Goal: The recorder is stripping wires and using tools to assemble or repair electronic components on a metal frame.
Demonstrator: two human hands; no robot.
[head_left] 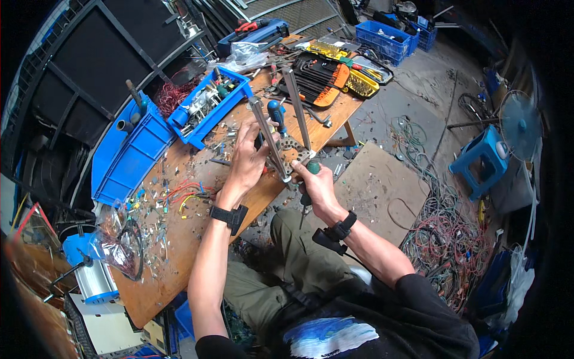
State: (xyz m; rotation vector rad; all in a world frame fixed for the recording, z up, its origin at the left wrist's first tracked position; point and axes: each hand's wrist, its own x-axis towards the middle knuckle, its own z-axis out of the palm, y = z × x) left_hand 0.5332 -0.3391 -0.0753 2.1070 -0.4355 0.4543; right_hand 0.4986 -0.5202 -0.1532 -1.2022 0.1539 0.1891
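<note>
My left hand [244, 158] is closed around a metal assembly at the table's near edge. That assembly has two long metal bars [297, 110] slanting up and a perforated plate with a copper-coloured middle [290, 155] between them. In my right hand [320, 190] is a screwdriver with a green and black handle [313, 167], its thin shaft pointing down toward my knee. The right thumb reaches to the plate's edge. Just behind the plate, a blue-handled tool [276, 112] stands beside the left bar; its lower end is hidden.
Small scraps and wires litter the wooden table [191, 239]. Blue bins [209, 107] line its left side; a hex key set [320, 78] and drill bits lie at the back. Right of me are tangled cables [445, 239], a blue stool [483, 158] and a fan [520, 124].
</note>
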